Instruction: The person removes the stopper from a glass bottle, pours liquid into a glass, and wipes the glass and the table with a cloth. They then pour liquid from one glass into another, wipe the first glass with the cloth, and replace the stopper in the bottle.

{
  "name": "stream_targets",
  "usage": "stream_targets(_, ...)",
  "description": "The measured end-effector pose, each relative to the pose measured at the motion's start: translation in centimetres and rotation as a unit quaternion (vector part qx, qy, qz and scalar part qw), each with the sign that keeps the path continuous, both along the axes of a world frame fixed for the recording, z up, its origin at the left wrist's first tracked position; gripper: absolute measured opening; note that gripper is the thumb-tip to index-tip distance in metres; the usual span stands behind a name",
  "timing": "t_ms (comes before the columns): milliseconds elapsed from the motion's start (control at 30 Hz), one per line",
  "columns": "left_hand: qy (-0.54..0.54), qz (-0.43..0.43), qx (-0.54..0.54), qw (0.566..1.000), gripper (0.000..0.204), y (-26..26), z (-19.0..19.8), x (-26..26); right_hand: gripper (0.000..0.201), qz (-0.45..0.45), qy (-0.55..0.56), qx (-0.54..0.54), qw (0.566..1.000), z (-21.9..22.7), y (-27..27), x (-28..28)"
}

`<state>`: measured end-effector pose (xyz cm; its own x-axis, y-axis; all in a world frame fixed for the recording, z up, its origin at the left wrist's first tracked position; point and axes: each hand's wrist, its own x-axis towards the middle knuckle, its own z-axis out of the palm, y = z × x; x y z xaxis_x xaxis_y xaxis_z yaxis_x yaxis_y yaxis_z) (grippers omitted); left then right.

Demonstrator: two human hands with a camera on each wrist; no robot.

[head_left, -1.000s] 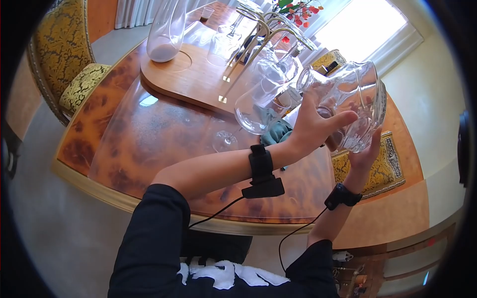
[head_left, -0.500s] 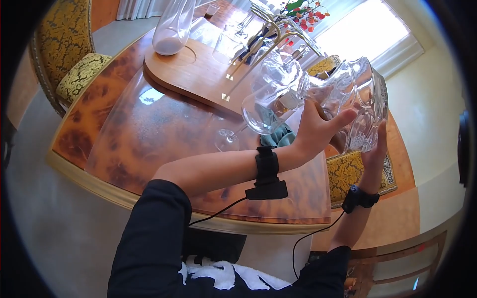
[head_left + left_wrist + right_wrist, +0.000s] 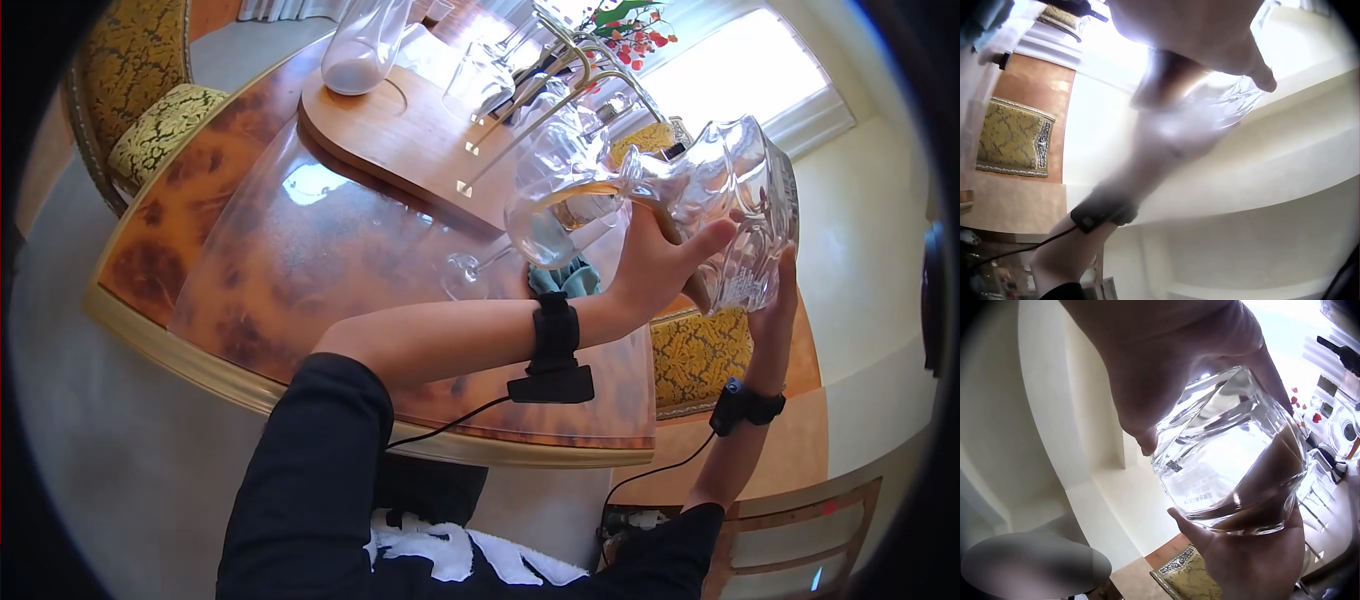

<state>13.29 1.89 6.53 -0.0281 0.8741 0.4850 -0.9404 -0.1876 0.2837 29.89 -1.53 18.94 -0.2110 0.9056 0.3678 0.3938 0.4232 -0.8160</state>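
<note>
A clear, faceted glass decanter [image 3: 735, 205] is tilted nearly on its side, its mouth pointing left. Amber-brown liquid [image 3: 592, 189] runs from the mouth into the bowl of a stemmed wine glass [image 3: 545, 235] on the table. My left hand [image 3: 665, 255] grips the decanter near its neck, thumb spread along the body. Toward the base end, my right hand [image 3: 775, 290] holds it from below. The right wrist view looks at the decanter's base [image 3: 1222, 462], with brown liquid along one side and both hands around it. Glare blurs the decanter in the left wrist view.
Behind the glass, a wooden board [image 3: 400, 125] carries a tall clear vessel [image 3: 360, 65] and a gold-coloured metal rack [image 3: 580, 65] with glassware. A green cloth [image 3: 570, 278] lies close by the wine glass. Patterned chairs [image 3: 160, 130] stand around the glossy table [image 3: 300, 290].
The decanter and both hands have moved slightly right in the head view. A stream of amber liquid now shows between its mouth and the wine glass.
</note>
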Motion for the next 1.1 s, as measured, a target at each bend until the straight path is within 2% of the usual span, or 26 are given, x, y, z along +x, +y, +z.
stream_targets(67, -0.033, 0.004, 0.007, 0.999, 0.093, 0.4, 0.3, 0.8, 0.069, -0.011, 0.002, 0.005, 1.0, 0.2, -0.1, -0.6)
stream_targets(133, -0.041, 0.063, 0.01, 0.997, 0.094, 1.1, 0.1, 1.9, 0.074, -0.023, 0.004, 0.009, 1.0, 0.3, -0.3, -1.0)
stream_targets(167, -0.043, 0.064, 0.008, 0.997, 0.094, 0.9, 0.1, 1.6, 0.074, -0.025, 0.003, 0.005, 1.0, 0.5, -0.4, -1.1)
stream_targets(233, -0.033, 0.012, 0.002, 0.999, 0.095, 0.4, 0.2, 1.1, 0.074, -0.027, 0.0, 0.0, 1.0, 0.7, -0.6, -1.2)
stream_targets(367, -0.043, 0.046, -0.008, 0.998, 0.097, 0.4, 0.5, 0.9, 0.073, -0.057, -0.01, 0.001, 0.998, 1.2, -0.7, -1.1)
stream_targets(433, -0.014, -0.02, 0.001, 1.0, 0.095, -0.3, 0.6, -0.4, 0.073, -0.055, -0.016, -0.001, 0.998, 1.4, -0.7, -1.2)
stream_targets(533, 0.004, -0.041, 0.009, 0.999, 0.097, -0.3, 0.7, -0.9, 0.071, -0.074, -0.013, 0.004, 0.997, 1.8, -1.0, -1.8)
stream_targets(867, 0.026, -0.019, 0.006, 0.999, 0.109, -0.2, 1.3, -1.2, 0.066, -0.104, -0.041, 0.027, 0.993, 3.3, -1.9, -3.4)
stream_targets(967, 0.017, -0.069, 0.025, 0.997, 0.11, -0.3, 1.4, -1.6, 0.067, -0.092, -0.055, 0.009, 0.994, 4.3, -1.5, -2.3)
stream_targets(1033, 0.024, -0.022, 0.006, 0.999, 0.11, 0.0, 1.5, -0.7, 0.067, -0.08, -0.075, 0.007, 0.994, 5.1, -1.1, -2.1)
stream_targets(1100, 0.028, -0.022, -0.002, 0.999, 0.11, -0.3, 1.7, -1.2, 0.067, -0.069, -0.096, 0.004, 0.993, 5.4, -1.0, -2.4)
